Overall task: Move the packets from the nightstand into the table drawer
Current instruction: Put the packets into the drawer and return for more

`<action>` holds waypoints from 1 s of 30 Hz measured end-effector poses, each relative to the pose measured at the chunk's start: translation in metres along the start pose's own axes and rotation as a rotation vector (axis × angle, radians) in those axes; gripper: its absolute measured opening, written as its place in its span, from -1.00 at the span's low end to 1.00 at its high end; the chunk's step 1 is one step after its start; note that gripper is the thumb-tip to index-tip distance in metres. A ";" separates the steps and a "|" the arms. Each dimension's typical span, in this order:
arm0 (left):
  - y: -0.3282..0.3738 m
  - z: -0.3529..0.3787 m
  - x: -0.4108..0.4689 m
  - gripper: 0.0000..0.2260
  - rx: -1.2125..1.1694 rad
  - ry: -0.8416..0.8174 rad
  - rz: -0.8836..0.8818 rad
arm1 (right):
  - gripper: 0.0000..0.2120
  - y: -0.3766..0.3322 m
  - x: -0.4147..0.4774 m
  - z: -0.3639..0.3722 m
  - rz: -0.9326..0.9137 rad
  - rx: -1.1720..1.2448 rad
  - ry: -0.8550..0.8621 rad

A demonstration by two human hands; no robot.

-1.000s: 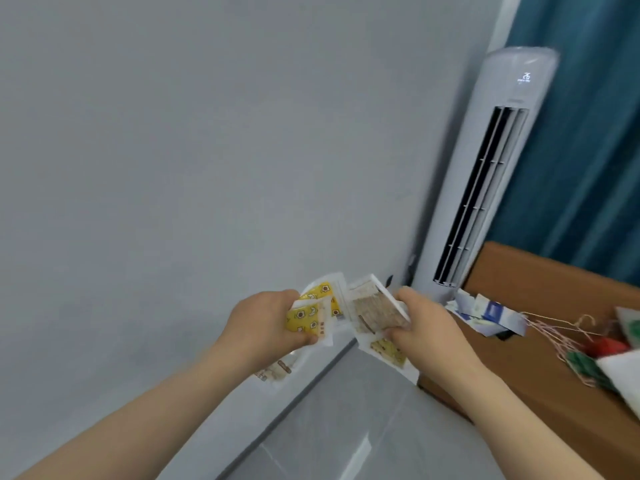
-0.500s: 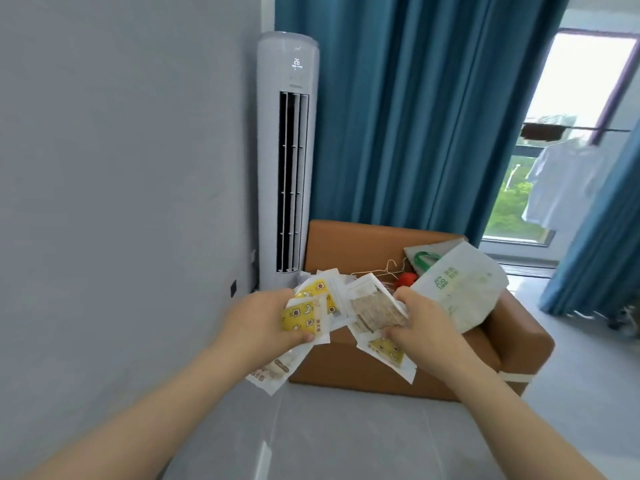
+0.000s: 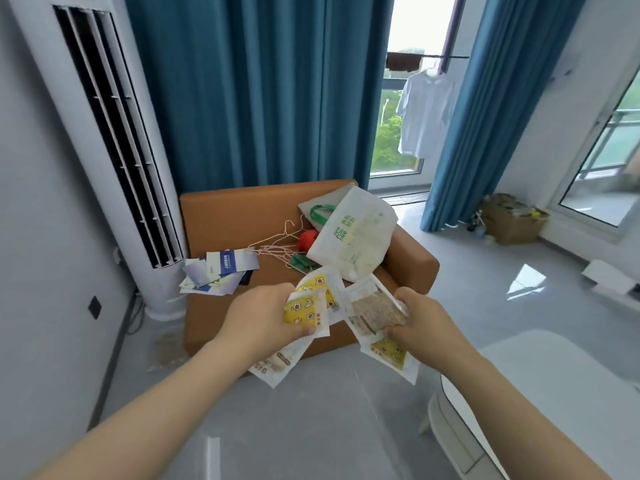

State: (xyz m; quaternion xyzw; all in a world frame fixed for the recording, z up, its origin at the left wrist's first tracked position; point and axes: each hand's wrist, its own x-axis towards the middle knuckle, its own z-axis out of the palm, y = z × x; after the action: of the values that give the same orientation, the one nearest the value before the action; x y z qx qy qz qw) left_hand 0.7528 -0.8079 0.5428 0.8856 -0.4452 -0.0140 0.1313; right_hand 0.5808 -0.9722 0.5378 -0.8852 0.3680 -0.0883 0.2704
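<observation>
We see the packets split into two bunches, held up in the air in front of us, above the floor [image 3: 311, 427] and before an orange seat [image 3: 225, 216]. The left hand [image 3: 263, 317] grips the left bunch [image 3: 306, 306], thumb curled over a yellow packet, with another packet hanging out below the palm. The right hand [image 3: 426, 327] pinches the right bunch [image 3: 375, 311], fingers curled round a brown packet on top and a yellow one sticking out beneath. The two bunches overlap at their inner edges, between the hands. Both forearms reach forward from the lower corners, bare, with the hands level and near each other. A white table [image 3: 554, 393] edge lies at lower right, below the right forearm.
</observation>
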 end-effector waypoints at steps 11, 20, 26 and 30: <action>0.099 0.095 0.139 -0.66 -0.149 -0.173 0.023 | -0.78 0.136 0.103 -0.021 0.241 0.054 0.017; 0.121 0.155 0.285 -0.67 -0.175 -0.282 0.130 | -0.81 0.201 0.211 -0.021 0.423 0.085 0.042; 0.135 0.177 0.394 -0.68 -0.145 -0.373 0.257 | -0.85 0.224 0.285 -0.030 0.559 0.096 0.077; 0.162 0.194 0.453 -0.67 -0.105 -0.431 0.347 | -0.89 0.249 0.321 -0.037 0.624 0.112 0.083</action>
State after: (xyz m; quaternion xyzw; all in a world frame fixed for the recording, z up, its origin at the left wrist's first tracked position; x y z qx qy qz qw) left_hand 0.8710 -1.3019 0.4368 0.7648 -0.6065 -0.2022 0.0798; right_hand 0.6463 -1.3568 0.4199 -0.7092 0.6269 -0.0574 0.3173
